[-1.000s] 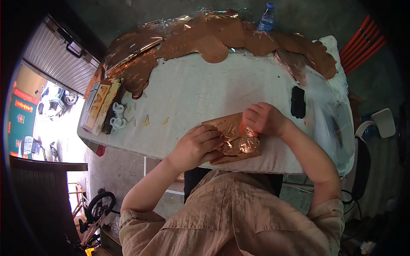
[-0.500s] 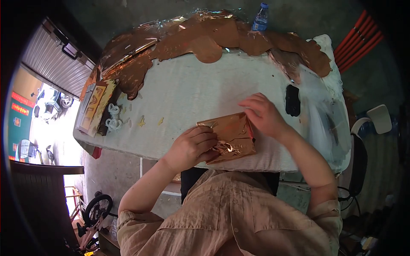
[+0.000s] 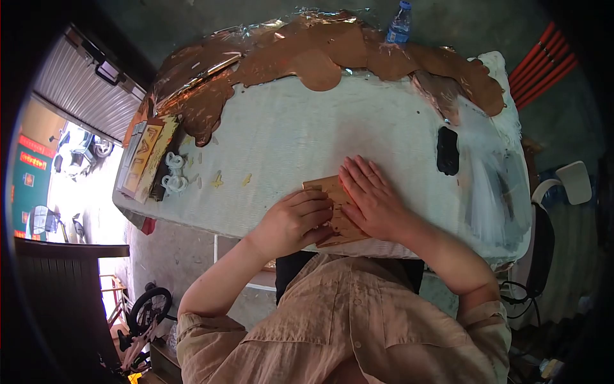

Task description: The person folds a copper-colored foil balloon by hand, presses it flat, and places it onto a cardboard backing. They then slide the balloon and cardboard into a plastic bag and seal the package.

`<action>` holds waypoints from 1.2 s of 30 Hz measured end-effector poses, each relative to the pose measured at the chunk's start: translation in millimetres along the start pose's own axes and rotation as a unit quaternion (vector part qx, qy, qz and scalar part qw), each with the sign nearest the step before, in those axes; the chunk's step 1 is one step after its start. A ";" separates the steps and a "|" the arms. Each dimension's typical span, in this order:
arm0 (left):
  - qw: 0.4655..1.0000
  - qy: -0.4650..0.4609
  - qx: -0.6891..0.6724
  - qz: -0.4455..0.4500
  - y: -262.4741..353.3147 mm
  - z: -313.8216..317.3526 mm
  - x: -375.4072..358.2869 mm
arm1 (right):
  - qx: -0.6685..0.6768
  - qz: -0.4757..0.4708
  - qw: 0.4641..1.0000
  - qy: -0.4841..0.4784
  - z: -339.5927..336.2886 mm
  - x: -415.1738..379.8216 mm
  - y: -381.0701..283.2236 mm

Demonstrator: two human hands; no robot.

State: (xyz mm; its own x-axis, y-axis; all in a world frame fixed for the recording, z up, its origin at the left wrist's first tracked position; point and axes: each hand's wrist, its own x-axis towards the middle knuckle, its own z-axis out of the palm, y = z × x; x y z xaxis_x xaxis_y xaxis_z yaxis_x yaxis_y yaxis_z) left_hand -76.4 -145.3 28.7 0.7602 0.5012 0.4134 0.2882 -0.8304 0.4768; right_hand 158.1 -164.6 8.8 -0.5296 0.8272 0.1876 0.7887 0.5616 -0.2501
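Observation:
A flat rectangular panel covered in copper-coloured foil [image 3: 325,184] lies on the padded white table at its near edge. My left hand [image 3: 295,219] is curled over the panel's left side, with its fingertips closed at the foil; exactly what they pinch is hidden. Fingers stretched, my right hand [image 3: 376,203] lies flat across the panel's right part and covers much of it. Between the two hands shows a strip of foil with small dark marks.
Large copper foil sheets [image 3: 332,48] line the far edge, beside a water bottle [image 3: 399,25]. At left are stacked letter panels [image 3: 142,157], white rings [image 3: 174,174] and yellow scraps [image 3: 217,179]. A black object [image 3: 448,151] and clear plastic sheets [image 3: 492,198] lie at right.
My right hand has come down from the panel's far right corner and now presses flat on it. The loose foil looks flatter. My left hand stays at the left side.

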 end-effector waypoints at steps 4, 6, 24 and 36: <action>0.999 -0.016 0.036 0.005 9.9 -12.8 -3.9 | -0.020 -0.001 1.000 0.007 0.9 0.3 -1.7; 0.997 -0.064 0.035 -0.024 15.1 -16.4 -11.8 | -0.025 0.001 1.000 0.000 -1.9 -0.3 -2.8; 0.991 0.078 -0.025 -0.104 -25.9 -18.2 -5.1 | -0.015 -0.007 1.000 -0.004 1.1 0.7 0.4; 0.989 0.030 -0.056 -0.133 -34.1 -23.9 -1.0 | -0.024 -0.003 1.000 -0.014 -2.6 1.7 -2.2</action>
State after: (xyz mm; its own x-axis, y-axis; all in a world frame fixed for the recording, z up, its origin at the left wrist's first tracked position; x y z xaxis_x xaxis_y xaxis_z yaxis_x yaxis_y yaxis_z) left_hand -101.0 -111.7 30.6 0.6294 0.7147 0.3050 0.4044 -0.6364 0.6568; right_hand 156.3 -164.4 12.2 -0.5430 0.8239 0.1622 0.7988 0.5663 -0.2031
